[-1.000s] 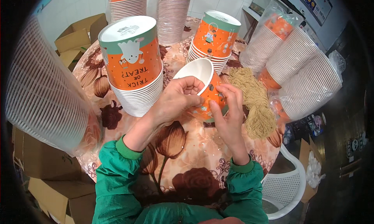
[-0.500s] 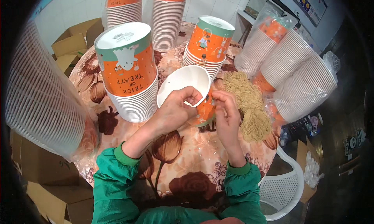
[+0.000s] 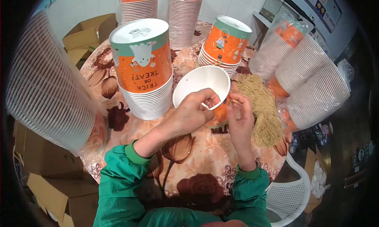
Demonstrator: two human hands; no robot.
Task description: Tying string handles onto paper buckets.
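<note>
A paper bucket (image 3: 197, 80), white inside and orange with a green band outside, lies tilted in front of me with its mouth toward me. My left hand (image 3: 192, 113) pinches its near rim, the fingertips reaching inside. Against the bucket's right outer side, my right hand (image 3: 241, 118) has thumb and fingers bent together; whatever they hold is hidden. A loose bundle of tan cord (image 3: 258, 99) lies just right of that hand. Behind the bucket stands a short upside-down stack of matching buckets (image 3: 225, 43), and a taller stack (image 3: 142, 67) rises to the left.
Plastic-wrapped bucket stacks stand at the far left (image 3: 49, 89), at the back (image 3: 183, 20), and lean at the right (image 3: 312, 95). A flowered cloth (image 3: 205, 168) covers the round table. Open cardboard boxes (image 3: 59, 191) sit at left; a white chair (image 3: 290, 195) is at lower right.
The whole view has shifted, so everything on the table appears farther right. Both hands stay at the bucket, with the right fingers slightly changed in position beside its wall.
</note>
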